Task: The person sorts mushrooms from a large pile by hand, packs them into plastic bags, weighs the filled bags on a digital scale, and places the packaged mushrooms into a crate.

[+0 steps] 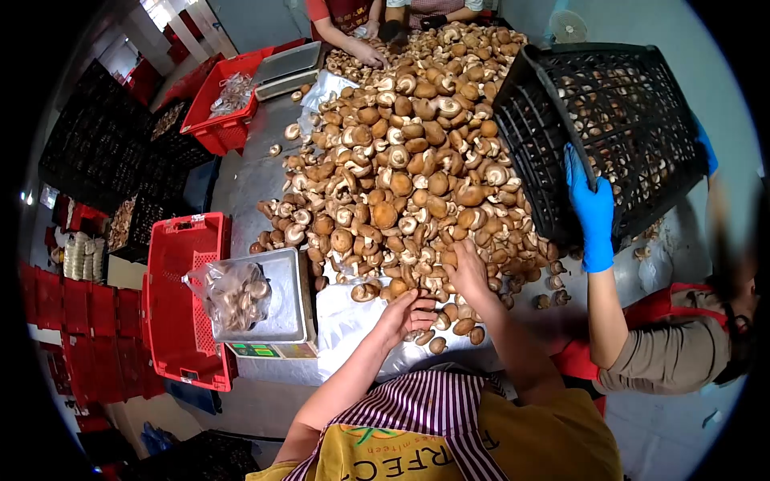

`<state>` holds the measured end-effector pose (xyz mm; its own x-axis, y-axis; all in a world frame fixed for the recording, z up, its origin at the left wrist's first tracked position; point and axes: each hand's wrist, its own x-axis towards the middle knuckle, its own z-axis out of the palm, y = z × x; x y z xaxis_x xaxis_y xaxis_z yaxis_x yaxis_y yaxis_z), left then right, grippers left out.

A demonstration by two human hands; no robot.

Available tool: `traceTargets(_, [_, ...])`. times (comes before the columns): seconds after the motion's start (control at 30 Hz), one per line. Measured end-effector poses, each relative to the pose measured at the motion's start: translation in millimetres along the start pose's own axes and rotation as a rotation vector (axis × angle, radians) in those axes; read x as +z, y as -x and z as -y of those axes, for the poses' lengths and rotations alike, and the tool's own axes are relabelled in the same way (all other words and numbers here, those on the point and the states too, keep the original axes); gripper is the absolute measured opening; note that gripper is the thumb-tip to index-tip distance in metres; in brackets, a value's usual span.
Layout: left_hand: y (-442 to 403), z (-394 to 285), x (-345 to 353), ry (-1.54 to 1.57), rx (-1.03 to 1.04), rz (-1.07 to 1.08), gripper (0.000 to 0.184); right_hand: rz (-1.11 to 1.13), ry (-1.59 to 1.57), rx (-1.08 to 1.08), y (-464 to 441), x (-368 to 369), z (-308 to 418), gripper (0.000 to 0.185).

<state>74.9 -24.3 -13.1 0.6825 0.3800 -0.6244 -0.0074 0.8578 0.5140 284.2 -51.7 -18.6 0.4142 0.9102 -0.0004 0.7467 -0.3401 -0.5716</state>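
Observation:
A large heap of brown shiitake mushrooms (401, 186) covers the metal table in front of me. At its near edge my left hand (403, 316) is palm-inward with its fingers apart, beside a few loose mushrooms. My right hand (468, 271) reaches into the heap, fingers stretched out and touching mushrooms; its fingertips are partly hidden. Under my left forearm's side lies a white plastic bag (345, 325). To the left, a clear bag of mushrooms (237, 298) rests on the steel pan of a weighing scale (290, 298).
At right, a co-worker in blue gloves (595, 220) tilts a black crate (536, 152) of mushrooms over the heap. A red basket (172, 280) stands left of the scale; another red basket (212, 128) with bags is farther back. Other people's hands (369, 54) work at the far end.

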Motion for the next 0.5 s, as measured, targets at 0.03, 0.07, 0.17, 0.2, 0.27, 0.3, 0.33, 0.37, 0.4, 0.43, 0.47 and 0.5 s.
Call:
traceTargets(0.03, [-6,1,-1,0.058,-0.033,0.03,0.045,-0.036,-0.074,-0.032,2,-2,-2,0.038])
traceTargets(0.07, [-9,0,2,0.057,-0.036,0.03,0.045,-0.072,-0.149,-0.065,5,-3,-2,0.038])
traceTargets(0.17, [-12,-6,13,0.245,-0.088,0.088,0.056,0.113,-0.46,-0.018,19,-16,9,0.037])
traceTargets(0.2, [-14,-7,14,0.245,-0.09,0.087,0.056,0.254,-0.643,-0.024,24,-29,21,0.036])
traceTargets(0.27, [-18,-7,15,0.396,-0.066,0.092,0.052,0.376,-0.673,-0.071,22,-44,30,0.037])
traceTargets(0.3, [-20,-8,13,0.418,-0.072,0.156,0.048,0.216,-0.5,-0.092,17,-46,28,0.041])
traceTargets(0.33, [-25,-4,5,0.403,-0.065,0.109,0.041,0.058,-0.323,-0.113,10,-48,27,0.045])
traceTargets(0.37, [-27,-1,-1,0.37,-0.073,0.104,0.037,-0.022,-0.217,0.021,-4,-51,23,0.051])
traceTargets(0.4, [-27,-1,-3,0.336,-0.079,0.099,0.032,-0.123,-0.101,0.065,-17,-53,21,0.053])
traceTargets(0.43, [-27,0,-2,0.333,-0.079,0.099,0.032,-0.179,-0.036,0.043,-29,-56,20,0.055])
traceTargets(0.47, [-25,0,2,0.312,-0.081,0.084,0.027,-0.234,0.029,0.022,-39,-65,26,0.057])
traceTargets(0.5, [-23,1,6,0.291,-0.085,0.07,0.026,-0.219,0.099,-0.018,-49,-62,21,0.058])
